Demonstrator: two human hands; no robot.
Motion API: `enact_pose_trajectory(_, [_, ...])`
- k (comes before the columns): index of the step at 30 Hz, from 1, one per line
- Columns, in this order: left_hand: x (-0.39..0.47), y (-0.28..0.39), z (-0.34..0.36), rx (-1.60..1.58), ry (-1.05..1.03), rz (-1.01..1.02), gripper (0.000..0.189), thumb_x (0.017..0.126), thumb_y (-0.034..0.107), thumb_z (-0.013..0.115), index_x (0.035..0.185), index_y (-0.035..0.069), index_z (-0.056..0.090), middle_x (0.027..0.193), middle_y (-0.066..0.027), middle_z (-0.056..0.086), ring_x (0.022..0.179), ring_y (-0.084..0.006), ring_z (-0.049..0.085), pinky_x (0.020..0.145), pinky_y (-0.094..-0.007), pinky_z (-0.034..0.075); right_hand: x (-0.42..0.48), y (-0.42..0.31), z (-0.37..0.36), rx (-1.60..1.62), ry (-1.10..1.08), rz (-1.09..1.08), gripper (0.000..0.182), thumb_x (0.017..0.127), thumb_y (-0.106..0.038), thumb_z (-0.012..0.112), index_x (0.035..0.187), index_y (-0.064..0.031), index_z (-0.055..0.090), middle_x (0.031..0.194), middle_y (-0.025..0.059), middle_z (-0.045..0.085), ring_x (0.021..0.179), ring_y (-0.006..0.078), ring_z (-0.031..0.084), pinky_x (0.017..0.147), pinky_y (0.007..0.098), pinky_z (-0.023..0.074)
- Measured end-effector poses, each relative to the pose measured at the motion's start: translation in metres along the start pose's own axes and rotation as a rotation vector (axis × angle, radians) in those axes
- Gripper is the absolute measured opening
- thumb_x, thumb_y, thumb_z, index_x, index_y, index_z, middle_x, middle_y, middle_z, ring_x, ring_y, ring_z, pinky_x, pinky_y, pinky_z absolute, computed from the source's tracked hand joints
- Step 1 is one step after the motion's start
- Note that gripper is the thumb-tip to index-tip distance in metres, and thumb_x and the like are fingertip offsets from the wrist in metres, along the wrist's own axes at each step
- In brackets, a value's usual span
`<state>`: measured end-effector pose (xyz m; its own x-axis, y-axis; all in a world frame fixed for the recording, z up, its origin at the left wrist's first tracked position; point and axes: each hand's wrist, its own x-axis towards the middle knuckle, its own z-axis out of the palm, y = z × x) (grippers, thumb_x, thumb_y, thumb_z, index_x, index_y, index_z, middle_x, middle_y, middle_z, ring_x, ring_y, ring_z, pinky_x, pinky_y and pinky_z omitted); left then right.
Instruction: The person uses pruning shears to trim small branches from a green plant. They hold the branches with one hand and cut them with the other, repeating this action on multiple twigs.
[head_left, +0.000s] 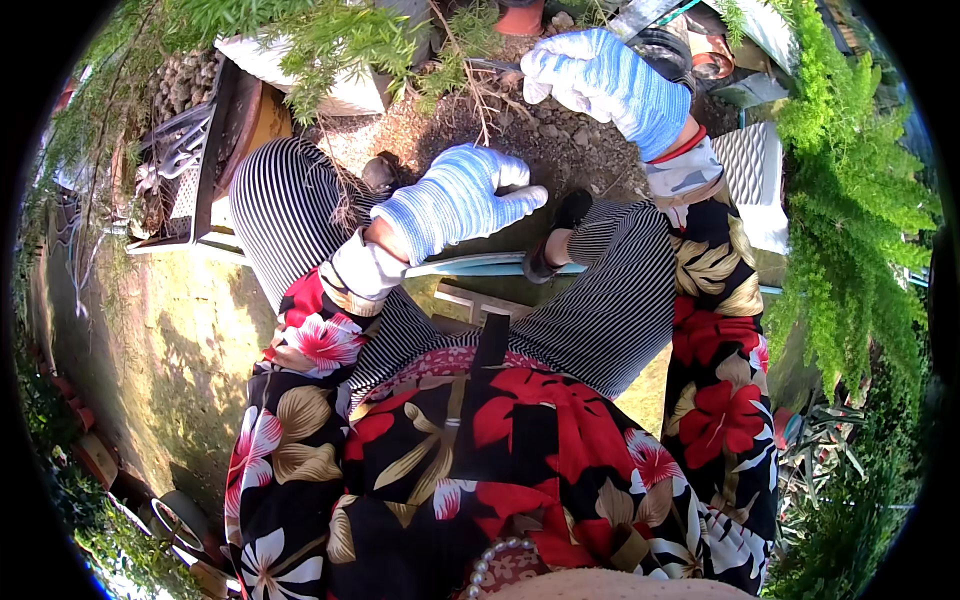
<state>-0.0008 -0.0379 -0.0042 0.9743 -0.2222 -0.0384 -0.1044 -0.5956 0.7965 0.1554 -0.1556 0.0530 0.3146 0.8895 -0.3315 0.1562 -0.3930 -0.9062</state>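
Note:
Both hands wear blue-and-white knitted work gloves. My left hand (465, 193) hovers over the ground between the knees, its thumb and curled fingers apart with nothing seen between them. Farther forward and to the right, my right hand (604, 86) has its fingers curled; a thin dark tool (491, 65) seems to extend leftward from them, though its handle is hidden by the glove. Below and between the hands lies dark, crumbly soil (577, 139) with small stones. A dry branched twig (472, 82) hangs beside the tool, above my left hand.
Feathery green foliage (847, 202) borders the right side and overhangs the top left. A white foam box (315, 71), a terracotta pot (520, 19) and a ridged white tray (754, 172) surround the soil. Pale blue pipes (472, 265) cross near the shoes.

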Motion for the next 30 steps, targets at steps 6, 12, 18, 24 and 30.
enact_pose_trajectory(6, [-0.001,-0.016,0.028,0.450,-0.322,0.107,0.027,0.078,0.031,0.052,0.072,0.005,0.059,0.059,-0.0147,0.055,0.063,-0.0334,0.056,0.062,-0.0417,0.044,0.001,-0.002,0.010,0.121,-0.066,0.173,0.014,0.069,-0.013,0.055,0.080,-0.0049,0.058,0.075,0.0058,0.058,0.068,0.0230,0.054,0.059,0.0303,0.0432])
enact_pose_trajectory(12, [-0.002,-0.016,0.051,0.529,-0.565,0.046,0.026,0.074,0.031,0.055,0.074,0.006,0.062,0.062,-0.0132,0.058,0.064,-0.0313,0.058,0.065,-0.0410,0.044,-0.003,0.005,0.012,0.151,-0.307,-0.029,0.020,0.080,-0.023,0.052,0.083,-0.0042,0.059,0.076,0.0043,0.060,0.059,0.0112,0.049,0.049,0.0228,0.0368])
enact_pose_trajectory(18, [-0.004,-0.021,0.060,0.561,-0.574,0.086,0.029,0.074,0.033,0.055,0.071,0.005,0.063,0.062,-0.0135,0.058,0.063,-0.0308,0.058,0.066,-0.0407,0.044,-0.008,0.008,0.018,-0.326,-0.258,-0.261,0.023,0.080,-0.021,0.052,0.071,-0.0026,0.061,0.072,0.0031,0.060,0.051,0.0063,0.046,0.044,0.0183,0.0347])
enact_pose_trajectory(24, [-0.003,-0.010,0.056,0.558,-0.646,0.030,0.032,0.075,0.034,0.054,0.068,0.004,0.064,0.062,-0.0132,0.058,0.063,-0.0307,0.058,0.066,-0.0396,0.044,-0.030,-0.002,0.004,-0.337,-0.027,-0.182,0.021,0.082,-0.021,0.051,0.082,-0.0024,0.061,0.067,0.0018,0.057,0.052,0.0057,0.045,0.048,0.0198,0.0356])
enact_pose_trajectory(30, [0.000,-0.004,0.053,0.586,-0.567,0.086,0.032,0.074,0.031,0.054,0.066,0.002,0.064,0.062,-0.0134,0.059,0.065,-0.0292,0.058,0.067,-0.0375,0.045,-0.043,-0.003,-0.020,-0.505,0.084,-0.286,0.022,0.085,-0.018,0.047,0.096,-0.0024,0.059,0.084,0.0069,0.062,0.059,0.0125,0.053,0.055,0.0217,0.0436])
